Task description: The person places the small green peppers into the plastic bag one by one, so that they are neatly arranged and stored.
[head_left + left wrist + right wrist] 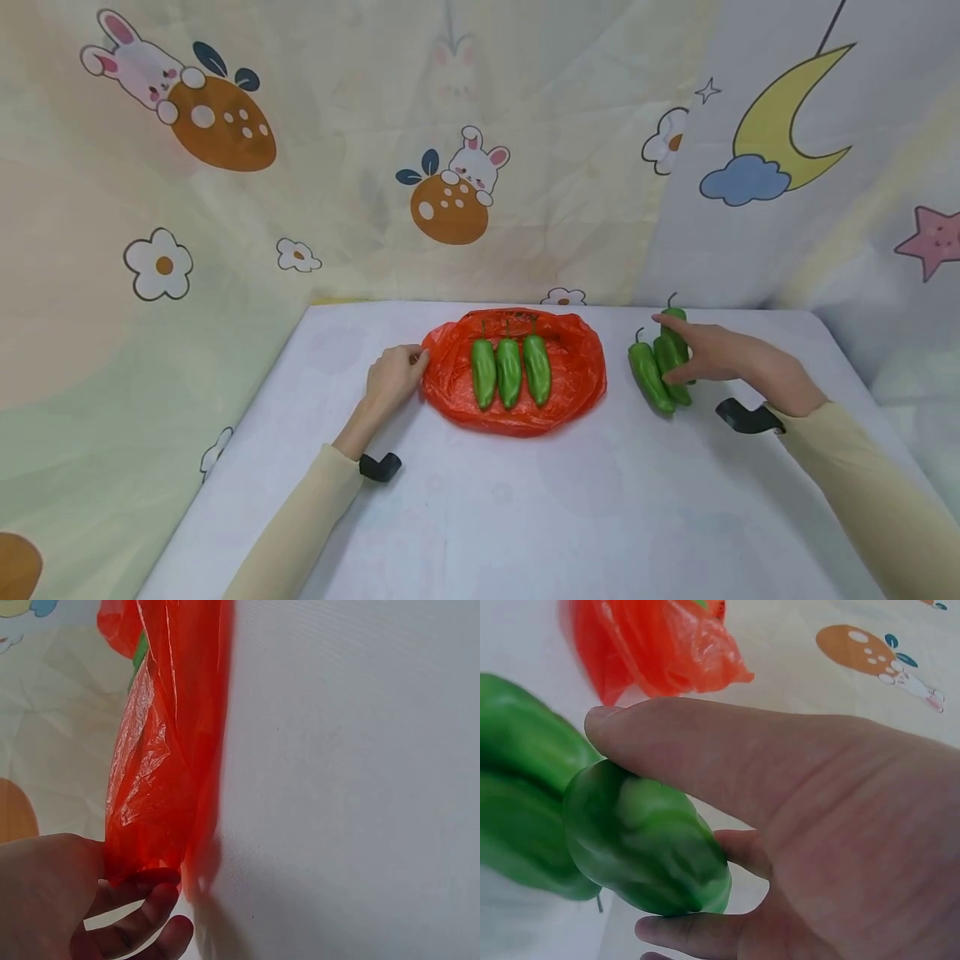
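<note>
Left hand [392,379] is pinching the edge of a crinkly red plastic bag [585,392], right at the bag's 9 o'clock. Grip's looking pretty tight there, thumb and finger closing on a bit of the plastic. The bag is lying spread out on a white table [525,517], and three green peppers [508,372] are resting in it side by side, stems all pointing to about 12.

Over at the bag's 3 o'clock, three more peppers are bunching up on the table, clear of the bag. Right hand [720,350] is arching over that bunch, coming in from its 3 o'clock side. Its thumb and fingers are standing wide apart with the 1 o'clock pepper [649,840] sitting between them, and honestly I can't tell if they're actually pressing on it. The other two peppers [651,377] are leaning together just beside it, toward 8 o'clock.

Both arms are wearing cream sleeves [303,521], and a cartoon-print cloth [360,142] is hanging along the 12 o'clock side.
</note>
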A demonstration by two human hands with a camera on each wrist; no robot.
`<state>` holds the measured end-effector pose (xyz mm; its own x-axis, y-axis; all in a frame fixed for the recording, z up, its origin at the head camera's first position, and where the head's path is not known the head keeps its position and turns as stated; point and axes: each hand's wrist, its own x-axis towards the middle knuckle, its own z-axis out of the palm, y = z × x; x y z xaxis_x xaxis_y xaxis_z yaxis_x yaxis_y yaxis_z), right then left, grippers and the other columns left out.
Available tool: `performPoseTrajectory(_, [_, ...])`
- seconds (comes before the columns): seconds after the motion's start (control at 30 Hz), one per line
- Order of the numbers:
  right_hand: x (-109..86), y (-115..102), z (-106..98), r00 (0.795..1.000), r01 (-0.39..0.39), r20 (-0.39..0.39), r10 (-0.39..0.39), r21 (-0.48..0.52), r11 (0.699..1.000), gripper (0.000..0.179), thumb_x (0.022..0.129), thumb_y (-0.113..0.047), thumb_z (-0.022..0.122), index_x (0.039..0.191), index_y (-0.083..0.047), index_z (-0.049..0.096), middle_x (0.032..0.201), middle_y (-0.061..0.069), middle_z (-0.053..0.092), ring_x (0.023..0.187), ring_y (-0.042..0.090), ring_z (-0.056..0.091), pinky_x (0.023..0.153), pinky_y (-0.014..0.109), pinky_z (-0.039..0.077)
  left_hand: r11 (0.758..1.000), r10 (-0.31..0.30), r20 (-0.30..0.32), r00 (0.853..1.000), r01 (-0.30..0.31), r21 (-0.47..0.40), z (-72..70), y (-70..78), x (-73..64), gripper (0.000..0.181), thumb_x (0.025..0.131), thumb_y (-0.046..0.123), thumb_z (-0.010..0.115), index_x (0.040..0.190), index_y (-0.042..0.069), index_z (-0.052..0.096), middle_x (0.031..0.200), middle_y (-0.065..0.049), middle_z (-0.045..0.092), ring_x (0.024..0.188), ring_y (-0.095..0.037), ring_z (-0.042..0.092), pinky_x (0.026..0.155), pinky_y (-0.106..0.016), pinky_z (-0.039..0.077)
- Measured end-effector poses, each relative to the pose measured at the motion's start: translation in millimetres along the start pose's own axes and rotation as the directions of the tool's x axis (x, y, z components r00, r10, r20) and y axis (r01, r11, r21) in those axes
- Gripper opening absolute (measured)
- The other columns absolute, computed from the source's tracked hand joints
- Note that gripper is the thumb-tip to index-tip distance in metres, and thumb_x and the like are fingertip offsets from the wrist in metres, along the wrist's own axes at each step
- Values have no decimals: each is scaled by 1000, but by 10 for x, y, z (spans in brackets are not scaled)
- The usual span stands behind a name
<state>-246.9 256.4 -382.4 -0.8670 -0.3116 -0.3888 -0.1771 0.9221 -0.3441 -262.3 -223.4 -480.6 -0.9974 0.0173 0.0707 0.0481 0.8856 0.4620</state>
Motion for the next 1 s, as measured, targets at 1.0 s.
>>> performPoseTrajectory(1.0, [199,-539,20,994,96,-59,-96,-10,995,104,82,-37,81,159,-11,17,134,26,52,112,38,52,88,54,54,1000,-12,10,1000,12,4,2,10,14,30,101,31,52,103,11,75,75,-2,65,66,-18,55,55,-28,41])
